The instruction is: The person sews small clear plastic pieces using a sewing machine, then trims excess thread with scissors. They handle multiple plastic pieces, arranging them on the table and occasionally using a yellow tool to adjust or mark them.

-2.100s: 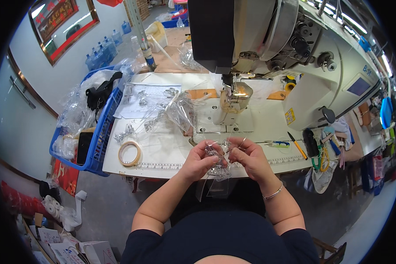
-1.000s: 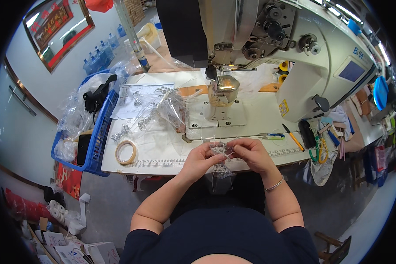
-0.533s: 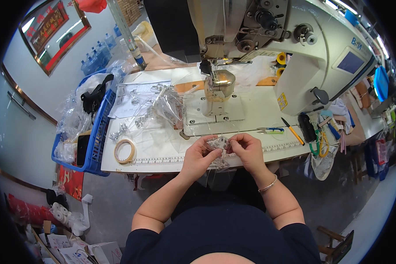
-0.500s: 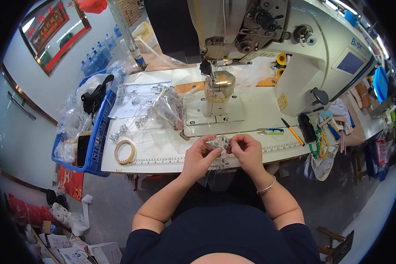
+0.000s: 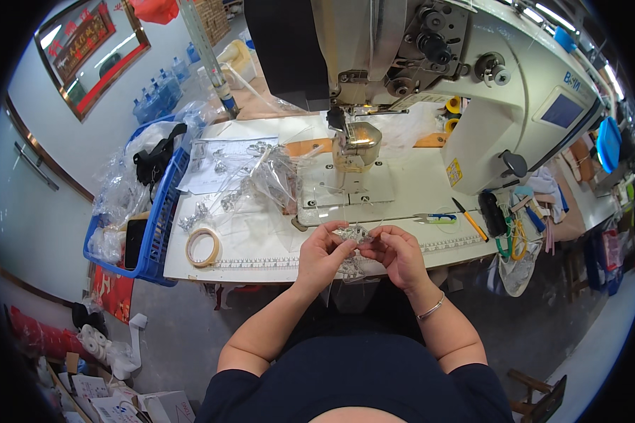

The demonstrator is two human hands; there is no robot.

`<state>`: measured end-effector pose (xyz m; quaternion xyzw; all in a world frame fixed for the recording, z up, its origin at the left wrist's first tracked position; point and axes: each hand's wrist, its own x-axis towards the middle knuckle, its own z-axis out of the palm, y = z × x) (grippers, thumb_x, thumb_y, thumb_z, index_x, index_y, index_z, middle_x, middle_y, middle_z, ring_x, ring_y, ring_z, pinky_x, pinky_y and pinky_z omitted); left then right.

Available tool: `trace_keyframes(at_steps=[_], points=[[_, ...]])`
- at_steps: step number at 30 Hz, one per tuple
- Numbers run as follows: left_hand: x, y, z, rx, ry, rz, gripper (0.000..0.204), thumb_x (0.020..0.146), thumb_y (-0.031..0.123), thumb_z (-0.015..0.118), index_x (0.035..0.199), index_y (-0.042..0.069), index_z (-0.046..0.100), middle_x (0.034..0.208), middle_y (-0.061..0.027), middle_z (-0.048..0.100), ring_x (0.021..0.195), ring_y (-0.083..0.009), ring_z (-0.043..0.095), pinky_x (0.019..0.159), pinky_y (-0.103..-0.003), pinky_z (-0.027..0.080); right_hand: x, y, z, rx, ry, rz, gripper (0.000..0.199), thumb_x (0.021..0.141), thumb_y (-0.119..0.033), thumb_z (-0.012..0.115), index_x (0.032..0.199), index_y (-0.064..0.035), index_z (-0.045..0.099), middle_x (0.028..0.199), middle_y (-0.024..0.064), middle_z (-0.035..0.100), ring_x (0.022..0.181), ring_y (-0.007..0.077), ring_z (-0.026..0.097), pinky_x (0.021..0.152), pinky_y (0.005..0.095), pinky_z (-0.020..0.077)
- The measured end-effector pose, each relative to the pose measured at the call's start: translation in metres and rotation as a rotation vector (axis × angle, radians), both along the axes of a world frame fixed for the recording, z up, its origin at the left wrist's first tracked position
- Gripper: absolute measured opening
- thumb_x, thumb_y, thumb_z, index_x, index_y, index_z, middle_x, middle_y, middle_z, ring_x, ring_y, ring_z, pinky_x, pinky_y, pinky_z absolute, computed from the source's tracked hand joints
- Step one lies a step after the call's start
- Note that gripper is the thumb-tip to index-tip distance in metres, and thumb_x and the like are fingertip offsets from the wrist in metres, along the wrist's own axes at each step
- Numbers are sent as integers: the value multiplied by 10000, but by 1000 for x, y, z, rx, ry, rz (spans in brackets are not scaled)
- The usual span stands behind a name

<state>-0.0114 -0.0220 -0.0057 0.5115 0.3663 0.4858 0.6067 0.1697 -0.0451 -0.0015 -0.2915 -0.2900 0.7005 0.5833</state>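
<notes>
- Both hands are up at the near edge of the tabletop point(image 5: 261, 243); left hand point(image 5: 322, 255) and right hand point(image 5: 400, 254) have fingers pinched narrow on a small silvery metal piece point(image 5: 351, 233) in clear film.
- Compared with a couple of seconds back, the hands look barely shifted, still fiddling with that same piece, so the fine fitting seems ongoing.
- Further out: tape roll point(image 5: 202, 247), blue basket point(image 5: 155, 218), pen point(image 5: 436, 218).
- Farthest: the sewing machine point(image 5: 430, 77).
</notes>
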Motion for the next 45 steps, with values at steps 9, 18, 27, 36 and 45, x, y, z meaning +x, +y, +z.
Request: trace_keyframes(at_steps=[9, 18, 27, 36, 45], points=[[0, 0, -4, 37, 21, -54, 419, 857, 51, 685, 1229, -12, 503, 791, -26, 623, 725, -80, 599, 685, -216, 479, -3, 1, -3, 86, -302, -91, 155, 859, -12, 667, 1003, 4, 614, 880, 85, 663, 790, 173, 662, 736, 306, 566], [-9, 7, 11, -40, 126, -206, 537, 820, 37, 711, 1293, -15, 462, 780, -22, 614, 719, -64, 578, 666, -211, 465, -4, -1, 13, 109, -330, -101, 183, 826, -44, 714, 954, -15, 587, 788, 29, 607, 703, 105, 600, 666, 240, 519], [-10, 2, 18, 179, 286, -178, 604, 811, 51, 710, 1348, -30, 445, 778, -40, 646, 726, -86, 613, 692, -232, 490, 18, 15, 29, 257, -696, 165, 328, 736, -93, 805, 1030, -35, 673, 831, 5, 625, 761, 88, 595, 668, 237, 505], [-6, 9, 14, 84, 309, -121, 590, 803, 66, 715, 1332, -36, 476, 771, -68, 673, 693, -96, 627, 675, -244, 517, 4, -4, 49, 468, -1192, -16, 259, 762, -91, 774, 1002, -39, 695, 948, 67, 693, 836, 135, 651, 706, 273, 540], [-5, -2, 13, 149, 417, -150, 590, 803, 64, 716, 1334, -35, 479, 742, -71, 664, 676, -108, 630, 671, -252, 522, 16, 6, 28, 82, -729, 242, 264, 775, -126, 783, 961, 19, 665, 883, 36, 666, 816, 81, 617, 717, 225, 501]])
